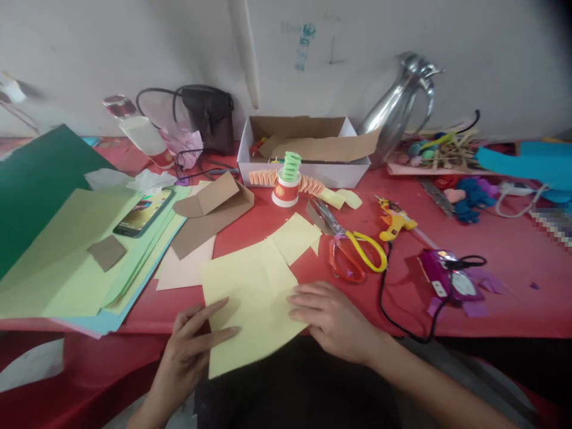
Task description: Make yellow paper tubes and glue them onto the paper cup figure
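Note:
A pale yellow sheet of paper [250, 298] lies at the table's front edge, its lower part sticking out over the edge. My left hand [192, 345] holds its left side, with two fingers spread on top and the thumb side hidden beneath. On the right edge rests my right hand [333, 319], fingers together on the paper. A smaller yellow piece [295, 238] lies just beyond the sheet. Scissors with red and yellow handles [348, 241] are right of it. Behind stands a paper cup [285, 192] with a green folded strip on top and orange folded strips at its sides.
Stacked coloured paper [67, 256] with a phone [143, 213] lies left, beside brown card [214, 214]. A white box [304, 174], bag [210, 119] and metal jug [397, 107] stand behind. Right are a yellow glue gun [395, 220] and a purple device with a cable [451, 277].

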`<move>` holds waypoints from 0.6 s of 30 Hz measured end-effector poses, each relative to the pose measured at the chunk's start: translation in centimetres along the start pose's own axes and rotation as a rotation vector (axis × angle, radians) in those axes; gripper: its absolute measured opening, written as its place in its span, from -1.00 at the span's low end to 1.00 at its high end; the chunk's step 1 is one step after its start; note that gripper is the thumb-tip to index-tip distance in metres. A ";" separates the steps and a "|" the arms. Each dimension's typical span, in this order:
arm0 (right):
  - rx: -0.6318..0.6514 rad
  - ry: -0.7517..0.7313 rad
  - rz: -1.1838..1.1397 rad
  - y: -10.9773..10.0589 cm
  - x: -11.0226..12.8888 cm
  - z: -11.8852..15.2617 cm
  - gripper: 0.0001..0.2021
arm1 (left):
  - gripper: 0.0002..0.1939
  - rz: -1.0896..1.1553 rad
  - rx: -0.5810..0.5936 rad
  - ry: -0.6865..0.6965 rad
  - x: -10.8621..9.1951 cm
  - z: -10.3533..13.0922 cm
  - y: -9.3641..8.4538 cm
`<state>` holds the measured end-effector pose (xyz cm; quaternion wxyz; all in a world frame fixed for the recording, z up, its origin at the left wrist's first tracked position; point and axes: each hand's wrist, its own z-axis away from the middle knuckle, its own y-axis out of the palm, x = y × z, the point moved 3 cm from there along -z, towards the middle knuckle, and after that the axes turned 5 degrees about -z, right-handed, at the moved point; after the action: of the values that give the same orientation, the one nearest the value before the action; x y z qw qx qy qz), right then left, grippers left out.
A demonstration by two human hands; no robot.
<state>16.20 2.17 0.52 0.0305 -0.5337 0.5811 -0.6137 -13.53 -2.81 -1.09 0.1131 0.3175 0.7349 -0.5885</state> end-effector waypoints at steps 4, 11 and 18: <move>-0.019 0.112 -0.207 0.1 -0.6 -1.4 -0.81 | -0.79 0.030 -0.068 -0.079 0.4 0.0 -0.1; -0.092 0.445 -0.468 0.3 -1.1 -5.1 -0.23 | -0.72 0.051 -0.220 -0.496 0.8 -0.4 -0.2; -0.218 0.490 -0.534 1.3 -1.0 -4.8 -0.20 | -0.69 0.023 -0.194 -0.548 -0.1 -1.1 -0.2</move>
<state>12.52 5.70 0.14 -0.3276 -0.5038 0.4734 -0.6441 -13.36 -1.86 -0.59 0.3439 0.1426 0.7263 -0.5778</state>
